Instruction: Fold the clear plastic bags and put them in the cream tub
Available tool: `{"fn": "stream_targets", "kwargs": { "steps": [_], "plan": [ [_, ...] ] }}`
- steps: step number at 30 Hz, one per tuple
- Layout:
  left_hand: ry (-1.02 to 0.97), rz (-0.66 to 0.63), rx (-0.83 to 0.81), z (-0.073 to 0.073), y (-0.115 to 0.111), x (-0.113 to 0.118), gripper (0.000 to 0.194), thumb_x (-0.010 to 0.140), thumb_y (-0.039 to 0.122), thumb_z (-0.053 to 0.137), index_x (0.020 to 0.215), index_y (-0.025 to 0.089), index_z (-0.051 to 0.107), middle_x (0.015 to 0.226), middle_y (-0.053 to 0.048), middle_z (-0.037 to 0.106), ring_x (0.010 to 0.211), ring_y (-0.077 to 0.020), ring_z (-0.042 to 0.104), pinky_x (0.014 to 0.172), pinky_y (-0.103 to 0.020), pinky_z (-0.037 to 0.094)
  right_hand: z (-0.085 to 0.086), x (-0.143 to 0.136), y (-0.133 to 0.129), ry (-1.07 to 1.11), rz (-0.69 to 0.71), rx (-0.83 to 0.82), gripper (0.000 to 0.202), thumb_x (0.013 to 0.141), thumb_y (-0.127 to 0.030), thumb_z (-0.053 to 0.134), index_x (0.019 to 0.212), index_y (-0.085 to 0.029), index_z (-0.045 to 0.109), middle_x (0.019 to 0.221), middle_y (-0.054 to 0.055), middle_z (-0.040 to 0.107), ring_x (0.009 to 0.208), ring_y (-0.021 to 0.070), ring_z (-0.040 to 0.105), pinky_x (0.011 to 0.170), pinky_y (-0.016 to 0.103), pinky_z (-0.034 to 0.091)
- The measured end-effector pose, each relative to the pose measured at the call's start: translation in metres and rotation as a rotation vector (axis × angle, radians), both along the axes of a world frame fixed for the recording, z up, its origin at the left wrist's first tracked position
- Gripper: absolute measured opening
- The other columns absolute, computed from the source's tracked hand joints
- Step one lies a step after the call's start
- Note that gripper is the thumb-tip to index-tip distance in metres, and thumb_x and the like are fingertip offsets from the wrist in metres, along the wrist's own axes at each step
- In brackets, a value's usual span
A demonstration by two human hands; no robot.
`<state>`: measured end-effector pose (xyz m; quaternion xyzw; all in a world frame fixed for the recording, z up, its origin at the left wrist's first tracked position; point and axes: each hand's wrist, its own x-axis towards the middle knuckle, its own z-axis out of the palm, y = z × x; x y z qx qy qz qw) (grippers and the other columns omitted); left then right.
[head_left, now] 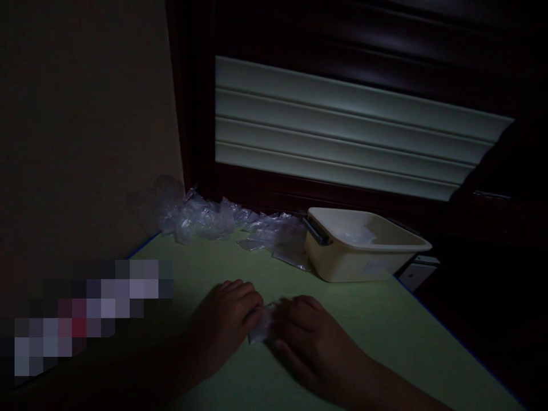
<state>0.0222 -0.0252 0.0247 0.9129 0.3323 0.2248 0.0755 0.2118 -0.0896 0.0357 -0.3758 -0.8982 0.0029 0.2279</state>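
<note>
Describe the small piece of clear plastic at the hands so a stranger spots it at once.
Find the green tabletop, then look nearer than the cream bin. There, between the left hand and the right hand, is the small piece of clear plastic. The other clear plastic lies heaped along the back, away from both hands.

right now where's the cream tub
In the head view, the cream tub sits on the far right part of the green table, beside the pile of clear plastic, beyond the right hand.
</note>
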Motion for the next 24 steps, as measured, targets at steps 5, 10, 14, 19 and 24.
{"fn": "stream_targets", "kwargs": {
  "steps": [5, 10, 14, 19, 24],
  "plan": [
    [-0.128, 0.103, 0.027, 0.002, -0.003, -0.001, 0.003, 0.078, 0.018, 0.062, 0.078, 0.017, 0.059, 0.080, -0.003, 0.059, 0.081, -0.0227, 0.053, 0.074, -0.036, 0.039, -0.003, -0.003, -0.001, -0.109, -0.086, -0.022, 0.018, 0.091, -0.021, 0.046, 0.086, -0.017, 0.063, 0.078, 0.005, 0.063, 0.073, 0.0179, 0.053, 0.069, 0.033, 0.039],
    [-0.117, 0.056, -0.004, -0.001, -0.005, -0.002, 0.010, 0.070, 0.013, 0.066, 0.071, 0.018, 0.058, 0.077, -0.001, 0.059, 0.080, -0.0221, 0.053, 0.073, -0.036, 0.037, -0.001, -0.002, -0.004, -0.007, -0.089, -0.070, 0.018, 0.089, -0.021, 0.047, 0.085, -0.015, 0.064, 0.076, 0.006, 0.063, 0.067, 0.0172, 0.053, 0.060, 0.029, 0.038],
    [-0.197, -0.063, -0.055, -0.006, -0.002, -0.003, 0.012, 0.074, 0.007, 0.062, 0.073, 0.018, 0.057, 0.076, 0.001, 0.058, 0.079, -0.0186, 0.054, 0.073, -0.031, 0.037, 0.002, 0.002, -0.004, 0.241, -0.184, -0.175, 0.017, 0.090, -0.024, 0.046, 0.085, -0.015, 0.060, 0.076, 0.006, 0.061, 0.067, 0.0166, 0.054, 0.059, 0.027, 0.040],
    [-0.333, -0.115, -0.135, -0.006, -0.004, -0.004, 0.012, 0.078, 0.008, 0.055, 0.074, 0.019, 0.056, 0.075, 0.002, 0.058, 0.073, -0.0147, 0.055, 0.067, -0.025, 0.040, -0.002, 0.003, 0.002, 0.489, -0.214, -0.302, 0.024, 0.084, -0.027, 0.057, 0.105, -0.016, 0.058, 0.095, 0.009, 0.062, 0.085, 0.0195, 0.058, 0.073, 0.031, 0.045],
    [-0.414, -0.084, -0.318, -0.002, -0.007, -0.003, 0.011, 0.078, 0.018, 0.059, 0.088, 0.022, 0.061, 0.083, 0.001, 0.065, 0.077, -0.0152, 0.061, 0.070, -0.024, 0.045, -0.013, -0.005, 0.007, 0.731, -0.236, -0.534, 0.013, 0.081, -0.029, 0.057, 0.076, -0.017, 0.060, 0.070, 0.002, 0.061, 0.063, 0.0147, 0.054, 0.058, 0.026, 0.043]
  ]
}}
